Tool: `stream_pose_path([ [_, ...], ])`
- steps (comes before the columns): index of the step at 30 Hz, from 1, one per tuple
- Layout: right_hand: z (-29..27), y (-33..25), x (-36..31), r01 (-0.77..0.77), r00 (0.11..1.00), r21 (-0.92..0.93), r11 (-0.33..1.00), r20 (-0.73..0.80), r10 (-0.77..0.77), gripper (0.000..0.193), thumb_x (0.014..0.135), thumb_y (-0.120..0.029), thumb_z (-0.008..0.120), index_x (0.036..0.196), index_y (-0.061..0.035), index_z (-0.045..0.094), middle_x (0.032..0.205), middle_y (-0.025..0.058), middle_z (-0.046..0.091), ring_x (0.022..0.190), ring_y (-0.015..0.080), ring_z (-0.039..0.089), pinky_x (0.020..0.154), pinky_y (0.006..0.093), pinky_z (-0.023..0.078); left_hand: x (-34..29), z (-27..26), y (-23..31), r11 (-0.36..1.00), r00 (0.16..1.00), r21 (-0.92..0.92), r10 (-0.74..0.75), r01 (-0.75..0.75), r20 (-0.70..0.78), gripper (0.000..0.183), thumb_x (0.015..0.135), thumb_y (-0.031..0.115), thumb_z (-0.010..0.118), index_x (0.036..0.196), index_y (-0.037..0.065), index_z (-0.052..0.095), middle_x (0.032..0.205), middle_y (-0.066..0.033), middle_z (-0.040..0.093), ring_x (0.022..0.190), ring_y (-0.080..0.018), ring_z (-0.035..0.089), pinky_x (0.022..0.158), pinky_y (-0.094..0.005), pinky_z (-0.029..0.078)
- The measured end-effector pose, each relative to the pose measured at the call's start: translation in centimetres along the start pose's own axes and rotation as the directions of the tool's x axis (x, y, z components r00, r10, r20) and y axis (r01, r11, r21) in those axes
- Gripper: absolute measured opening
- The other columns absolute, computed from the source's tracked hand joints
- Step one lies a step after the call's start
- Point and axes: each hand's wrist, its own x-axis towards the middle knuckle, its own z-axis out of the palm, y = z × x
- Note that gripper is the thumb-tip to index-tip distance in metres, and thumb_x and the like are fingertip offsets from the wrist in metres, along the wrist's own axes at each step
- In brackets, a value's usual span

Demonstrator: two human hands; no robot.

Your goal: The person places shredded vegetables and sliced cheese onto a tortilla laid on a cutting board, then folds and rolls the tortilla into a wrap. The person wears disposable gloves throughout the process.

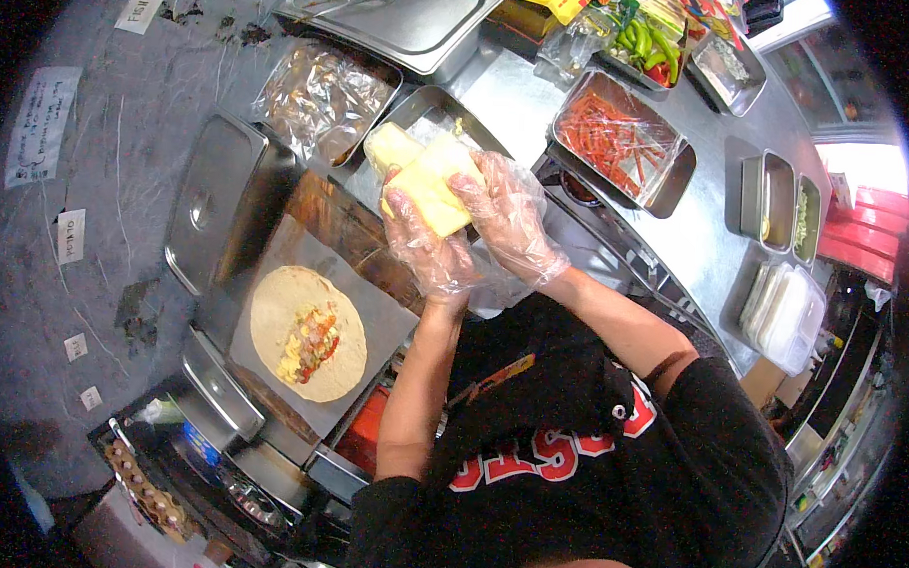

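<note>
Both my hands wear clear plastic gloves and hold pale yellow cheese slices (pixel 433 193) over a metal pan (pixel 433 101). My left hand (pixel 428 253) grips the slices at their lower left edge, the thumb lying on top. From the right, my right hand (pixel 517 216) pinches the same slices. How many slices there are, I cannot tell. Another cheese piece (pixel 387 146) shows at their upper left. To the lower left, a round tortilla (pixel 273 313) lies flat on paper (pixel 358 316), with a line of chopped filling (pixel 312 344) on it.
A wooden board (pixel 347 215) lies under the paper. Beyond my hands are a plastic-covered pan (pixel 326 99), a pan of red strips (pixel 615 134) and a bin of green peppers (pixel 648 50). Small metal pans (pixel 768 200) and plastic containers (pixel 779 310) stand at the right.
</note>
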Motion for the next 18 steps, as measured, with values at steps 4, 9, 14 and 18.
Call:
stream_pose_path([
  [4, -0.1, -0.4, 0.3, 0.037, 0.999, 0.079, 0.996, -0.003, -0.037, 0.041, 0.101, -0.034, 0.055, 0.12, 0.0017, 0.059, 0.108, 0.0211, 0.061, 0.105, 0.0339, 0.058, 0.093, 0.043, 0.045, 0.1, 0.4, 1.6, 0.947, 0.979, -0.256, -0.205, 0.194, -0.018, 0.06, 0.104, 0.049, 0.043, 0.141, 0.001, 0.04, 0.135, -0.0157, 0.05, 0.126, -0.0257, 0.051, 0.106, -0.0407, 0.043],
  [9, -0.4, -0.8, 0.9, 0.016, 1.0, 0.103, 0.995, 0.026, -0.018, 0.034, 0.102, -0.029, 0.053, 0.119, -0.0004, 0.06, 0.105, 0.0162, 0.063, 0.099, 0.0282, 0.06, 0.089, 0.0382, 0.047, 0.4, 0.3, 2.3, 0.936, 0.976, -0.298, -0.211, 0.186, -0.052, 0.061, 0.104, 0.05, 0.042, 0.142, 0.001, 0.038, 0.136, -0.0155, 0.049, 0.127, -0.0251, 0.05, 0.106, -0.0401, 0.044],
  [14, -0.6, -1.2, 2.6, -0.209, 0.978, 0.206, 0.956, 0.072, 0.198, 0.03, 0.1, -0.025, 0.06, 0.112, 0.0017, 0.063, 0.104, 0.0071, 0.066, 0.094, 0.0143, 0.06, 0.085, 0.0296, 0.049, 1.0, -0.1, 2.5, 0.649, 0.881, -0.655, -0.469, 0.387, 0.056, 0.06, 0.105, 0.049, 0.042, 0.142, 0.002, 0.038, 0.137, -0.0159, 0.047, 0.127, -0.0267, 0.05, 0.106, -0.0405, 0.044],
  [18, 0.7, 3.9, 2.6, 0.217, 0.962, 0.075, 0.973, -0.184, -0.201, 0.03, 0.099, -0.028, 0.061, 0.11, -0.0018, 0.068, 0.096, 0.004, 0.07, 0.086, 0.011, 0.064, 0.076, 0.0294, 0.053, 1.0, 0.3, 2.3, 0.724, 0.905, -0.591, -0.425, 0.356, 0.025, 0.058, 0.105, 0.048, 0.041, 0.14, 0.002, 0.038, 0.137, -0.0173, 0.046, 0.126, -0.0282, 0.05, 0.105, -0.0403, 0.044],
])
